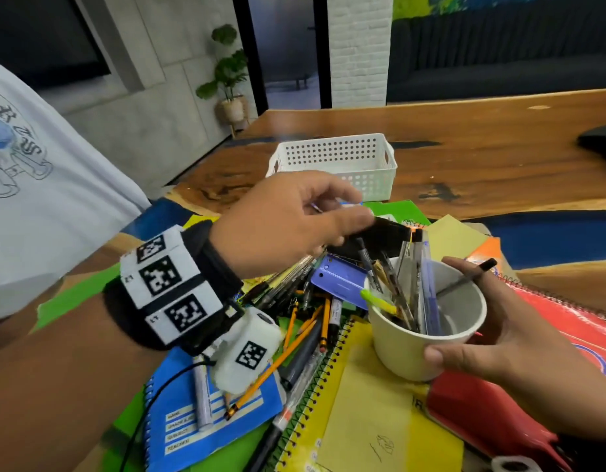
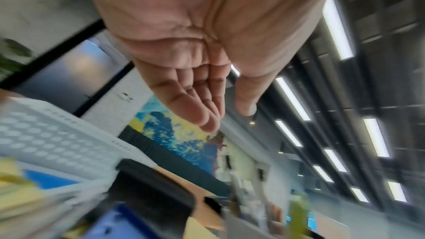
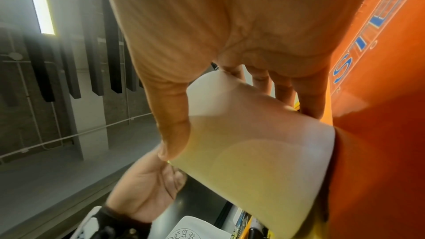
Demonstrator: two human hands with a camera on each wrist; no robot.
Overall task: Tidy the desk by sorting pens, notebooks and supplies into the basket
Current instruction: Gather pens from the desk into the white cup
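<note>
My right hand [image 1: 441, 310] grips a white cup [image 1: 414, 338], thumb on the near wall and fingers round the far side. The cup holds several pens, and a black pen [image 1: 471, 277] leans across its rim by my fingers. The right wrist view shows the same grip on the cup [image 3: 241, 152]. My left hand [image 1: 342, 226] hovers above a pile of pens and pencils [image 1: 305, 308], just left of the cup. Its fingers [image 2: 204, 115] are straight and hold nothing. The white perforated basket [image 1: 332, 158] stands empty beyond both hands.
Notebooks lie overlapping under the pile: a blue one [image 1: 192, 420], a yellow spiral one [image 1: 362, 403] and a red one [image 1: 567, 335]. A blue-purple case [image 1: 339, 281] and a black object [image 1: 379, 236] lie near the cup. Bare wooden tabletop [image 1: 482, 158] spreads right of the basket.
</note>
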